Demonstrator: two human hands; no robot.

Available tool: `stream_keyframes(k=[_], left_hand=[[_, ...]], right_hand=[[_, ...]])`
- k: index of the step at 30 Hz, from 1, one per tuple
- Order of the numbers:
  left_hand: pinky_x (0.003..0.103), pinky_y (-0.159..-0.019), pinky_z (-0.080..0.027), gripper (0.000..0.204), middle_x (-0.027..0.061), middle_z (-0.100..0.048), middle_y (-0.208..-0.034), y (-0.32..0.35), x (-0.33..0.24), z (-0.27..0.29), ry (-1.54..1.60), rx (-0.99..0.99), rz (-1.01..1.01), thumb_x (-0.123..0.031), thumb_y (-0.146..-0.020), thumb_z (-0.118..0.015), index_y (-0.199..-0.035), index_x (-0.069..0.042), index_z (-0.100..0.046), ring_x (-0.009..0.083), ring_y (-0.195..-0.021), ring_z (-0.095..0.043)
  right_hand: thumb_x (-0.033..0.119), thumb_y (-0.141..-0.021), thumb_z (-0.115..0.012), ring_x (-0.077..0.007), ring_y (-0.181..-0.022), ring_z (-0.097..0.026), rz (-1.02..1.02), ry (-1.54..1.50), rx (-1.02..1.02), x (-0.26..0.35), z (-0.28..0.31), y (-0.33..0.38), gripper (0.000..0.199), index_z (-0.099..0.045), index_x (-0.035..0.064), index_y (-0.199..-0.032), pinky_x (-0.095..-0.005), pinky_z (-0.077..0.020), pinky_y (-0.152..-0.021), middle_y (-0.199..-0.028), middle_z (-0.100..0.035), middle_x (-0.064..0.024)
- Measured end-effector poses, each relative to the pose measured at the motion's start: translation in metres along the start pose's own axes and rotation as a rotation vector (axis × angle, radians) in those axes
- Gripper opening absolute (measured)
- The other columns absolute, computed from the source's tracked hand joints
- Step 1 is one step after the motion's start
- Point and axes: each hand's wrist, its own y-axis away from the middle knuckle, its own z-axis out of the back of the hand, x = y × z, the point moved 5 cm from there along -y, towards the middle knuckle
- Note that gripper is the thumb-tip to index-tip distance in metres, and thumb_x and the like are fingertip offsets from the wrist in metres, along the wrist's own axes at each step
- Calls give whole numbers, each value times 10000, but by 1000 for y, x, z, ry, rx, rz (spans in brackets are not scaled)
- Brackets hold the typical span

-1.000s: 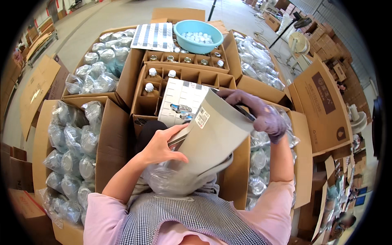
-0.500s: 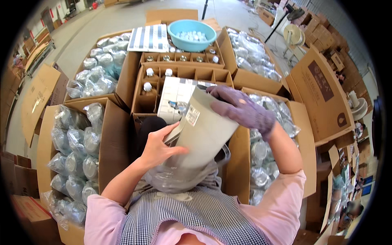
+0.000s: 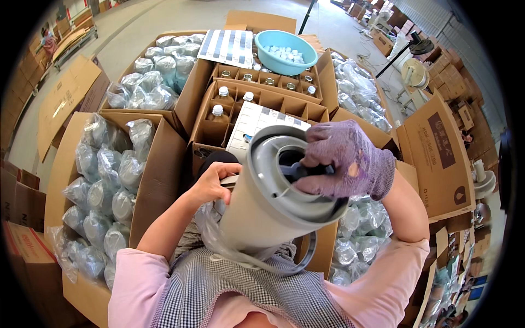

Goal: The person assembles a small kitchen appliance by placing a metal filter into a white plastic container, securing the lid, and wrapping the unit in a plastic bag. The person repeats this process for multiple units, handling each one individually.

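A large grey cylindrical jug [image 3: 246, 210] leans over my lap, its round open top tilted up and toward the right. My left hand [image 3: 212, 183] is closed round the handle [image 3: 231, 180] on its left side. My right hand [image 3: 353, 161], in a worn purple glove, reaches into the mouth, where thumb and fingers pinch a dark part [image 3: 296, 171]. Its lower end is hidden. A clear plastic bag [image 3: 210, 224] is bunched round the jug's lower body. A curved grey loop [image 3: 311, 254] sticks out at its lower right.
Cartons of plastic-wrapped goods [image 3: 104, 186] stand left and right. Ahead, a divided carton [image 3: 210, 131] holds white-capped bottles [image 3: 219, 112] and a white boxlike piece [image 3: 268, 121]. Behind it, a blue basin [image 3: 268, 57] of small white caps and a striped sheet [image 3: 225, 49] rest on another bottle carton.
The jug has tipped so its open top now faces up into view. My right hand has moved from its outer rim into the mouth. The left hand keeps its hold at the side.
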Motion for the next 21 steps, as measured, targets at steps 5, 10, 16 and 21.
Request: stream_keyframes(k=[5, 10, 16, 21], left_hand=[[261, -837, -512, 532, 69, -690, -1032, 16, -15, -21, -252, -370, 7, -107, -688, -846, -1151, 40, -628, 110, -933, -630], [297, -863, -497, 677, 136, -631, -1090, 32, -26, -25, -636, -554, -155, -247, -683, -865, -1233, 22, -576, 201, -960, -619], [487, -1053, -298, 568, 157, -440, -1325, 73, -55, -40, -1295, 55, -352, -319, -625, -868, -1090, -106, -621, 322, -1216, -435], [311, -733, -460, 154, 33, -624, -780, 34, -66, 7, -851, -174, -283, -47, -839, -664, -745, -40, -543, 199, -798, -604]], right_hand=[[247, -820, -732, -119, -651, -647, -468, -149, 41, -58, -17, 13, 238, -730, 28, -913, -284, -534, -642, -731, -677, -89], [254, -853, -694, -120, -724, -657, -640, -281, 141, -80, -24, -7, 306, -714, 42, -1073, -270, -537, -708, -839, -729, -83], [236, -962, -546, -262, -923, -653, -269, -97, 67, -111, -35, -4, 292, -638, 64, -1180, -344, -513, -847, -993, -701, -138], [172, -1011, -394, -345, -987, -603, -92, -48, -86, -110, -43, -5, 325, -557, 73, -1274, -407, -481, -888, -1061, -665, -175]])
